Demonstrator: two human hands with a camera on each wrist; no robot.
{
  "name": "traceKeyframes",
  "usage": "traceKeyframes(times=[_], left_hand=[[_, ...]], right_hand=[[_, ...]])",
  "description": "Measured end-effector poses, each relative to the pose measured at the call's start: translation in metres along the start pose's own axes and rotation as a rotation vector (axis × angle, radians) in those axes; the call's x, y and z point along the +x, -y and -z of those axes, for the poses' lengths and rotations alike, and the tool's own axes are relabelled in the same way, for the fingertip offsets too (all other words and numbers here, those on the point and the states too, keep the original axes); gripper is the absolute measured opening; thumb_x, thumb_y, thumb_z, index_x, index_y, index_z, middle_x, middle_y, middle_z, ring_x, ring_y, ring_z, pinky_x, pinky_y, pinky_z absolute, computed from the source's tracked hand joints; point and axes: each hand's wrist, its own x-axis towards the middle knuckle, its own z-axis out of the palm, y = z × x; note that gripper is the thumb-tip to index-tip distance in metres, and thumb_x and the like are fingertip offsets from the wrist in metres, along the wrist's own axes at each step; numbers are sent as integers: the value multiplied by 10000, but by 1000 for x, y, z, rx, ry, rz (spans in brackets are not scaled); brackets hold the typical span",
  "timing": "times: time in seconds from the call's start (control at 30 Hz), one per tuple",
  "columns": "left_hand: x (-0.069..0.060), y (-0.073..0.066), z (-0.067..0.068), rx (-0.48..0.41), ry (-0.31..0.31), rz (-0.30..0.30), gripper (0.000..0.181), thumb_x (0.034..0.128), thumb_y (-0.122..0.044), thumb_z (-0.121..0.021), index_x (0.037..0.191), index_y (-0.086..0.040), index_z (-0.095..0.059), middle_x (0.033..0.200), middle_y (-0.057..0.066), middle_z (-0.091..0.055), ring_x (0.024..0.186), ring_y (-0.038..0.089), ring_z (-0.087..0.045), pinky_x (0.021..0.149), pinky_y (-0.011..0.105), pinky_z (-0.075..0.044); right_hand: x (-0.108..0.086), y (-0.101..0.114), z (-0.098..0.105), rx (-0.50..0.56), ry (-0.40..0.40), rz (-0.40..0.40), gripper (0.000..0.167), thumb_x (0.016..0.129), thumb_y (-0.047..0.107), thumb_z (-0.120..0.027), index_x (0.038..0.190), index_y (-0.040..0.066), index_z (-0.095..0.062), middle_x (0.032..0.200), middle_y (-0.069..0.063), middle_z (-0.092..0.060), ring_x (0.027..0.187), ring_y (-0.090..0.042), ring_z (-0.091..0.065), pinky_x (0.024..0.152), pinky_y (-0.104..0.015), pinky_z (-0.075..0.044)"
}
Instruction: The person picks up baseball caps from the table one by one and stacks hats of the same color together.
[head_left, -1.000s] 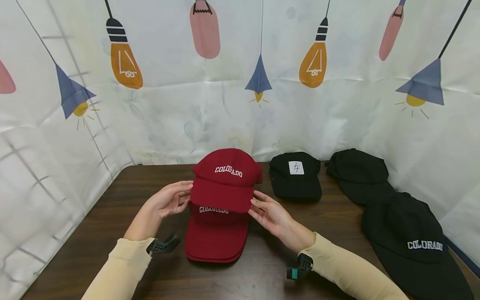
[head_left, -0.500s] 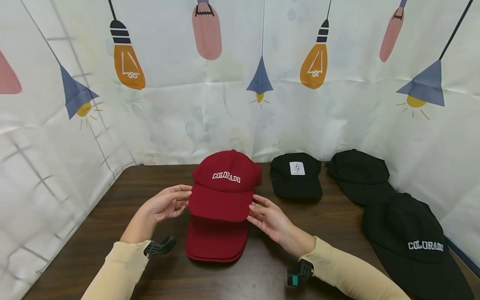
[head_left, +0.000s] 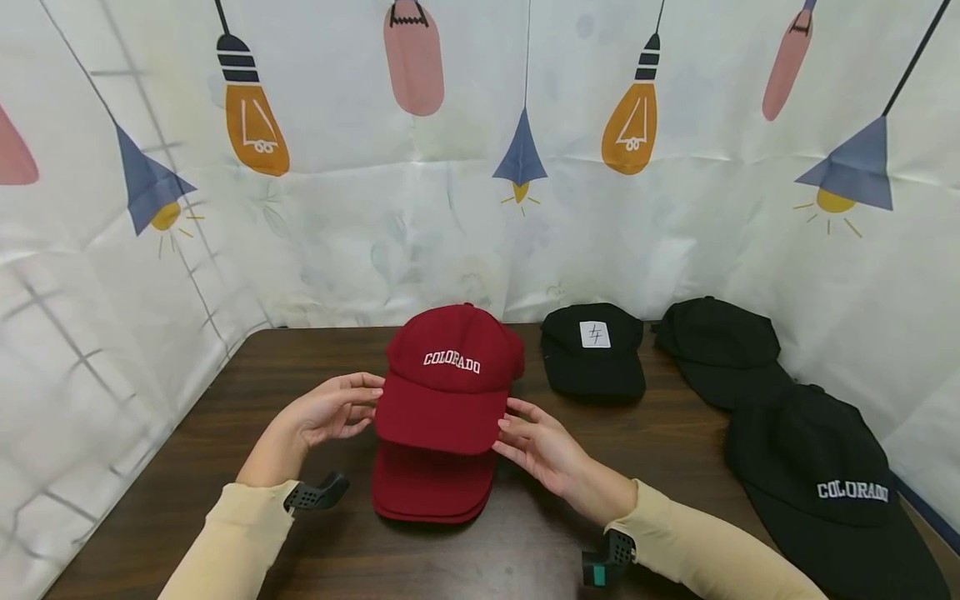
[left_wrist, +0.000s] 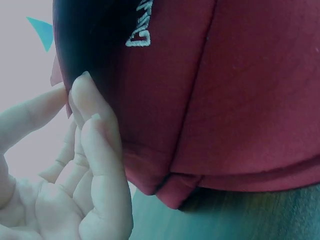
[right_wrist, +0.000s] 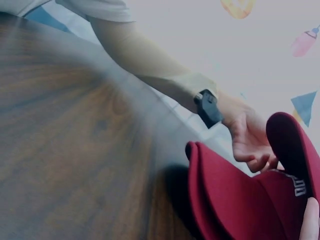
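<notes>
A red baseball cap [head_left: 450, 412] with white COLORADO lettering is held tilted over other red caps [head_left: 432, 490] stacked on the table. Two brim edges show in that stack in the right wrist view. My left hand [head_left: 335, 408] pinches the left edge of the upper cap's brim between thumb and fingers. On the opposite side, my right hand [head_left: 543, 450] grips the brim's right edge with its fingertips. The left wrist view shows a lower cap's crown [left_wrist: 185, 100] close by, its lettering partly covered by the upper brim. Whether the upper crown touches the stack is hidden.
A black cap with a white label [head_left: 592, 354] sits at the back, right of the red caps. Another black cap [head_left: 720, 350] lies farther right, and a black COLORADO cap [head_left: 832, 492] nearer the front right. A patterned curtain [head_left: 337, 225] borders the brown table [head_left: 525, 542].
The upper red cap has come down and toward me over the stack, covering the lower cap's lettering. Both hands have moved slightly down with it, keeping their hold.
</notes>
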Motion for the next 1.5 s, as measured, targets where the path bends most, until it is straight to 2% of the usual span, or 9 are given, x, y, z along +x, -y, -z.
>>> traceKeyframes(times=[0.27, 0.5, 0.87, 1.1, 1.27, 1.5], left_hand=[[-3, 6, 4, -4, 29, 4, 172, 1066, -94, -514, 1100, -181, -658, 972, -8, -720, 814, 90, -691, 728, 231, -576], [-4, 13, 9, 22, 24, 17, 190, 1058, -73, -511, 1085, -188, -659, 953, -6, -719, 806, 96, -694, 724, 245, -582], [-6, 19, 13, 52, 67, 47, 161, 1049, -65, -519, 1062, -174, -635, 935, 2, -707, 809, 93, -692, 733, 247, -586], [-7, 25, 18, 117, 75, 76, 110, 1039, -74, -541, 1051, -160, -608, 936, -2, -681, 822, 111, -687, 732, 260, -589], [-7, 25, 18, 158, 66, 89, 66, 1036, -96, -569, 1056, -145, -608, 938, 14, -678, 820, 124, -684, 731, 268, -591], [-2, 22, 14, 189, 3, 117, 120, 1067, -200, -547, 1023, -165, -653, 992, 27, -675, 863, 141, -678, 738, 265, -586]], right_hand=[[-6, -4, -5, -5, 34, -16, 542, 1040, -18, -485, 1532, -19, -256, 1424, -230, -349, 1016, -183, -581, 964, -370, -537], [-6, -9, -5, -37, 51, -17, 563, 1036, -13, -495, 1535, -34, -236, 1452, -253, -345, 1025, -191, -583, 963, -380, -539], [-5, -14, 0, -105, 57, -11, 544, 1025, 4, -528, 1505, -34, -274, 1431, -242, -358, 1034, -207, -539, 978, -410, -531], [-3, -16, 1, -122, 71, -30, 460, 1006, -37, -529, 1424, -28, -337, 1222, -152, -461, 959, -154, -590, 959, -446, -541], [-1, -15, 4, -159, 83, -45, 422, 1003, -26, -546, 1387, -26, -372, 1088, -98, -511, 899, -162, -622, 951, -449, -546], [5, -12, 7, -202, 69, -64, 140, 1048, 126, -558, 1156, 51, -513, 1032, -91, -578, 887, -209, -671, 919, -440, -564]])
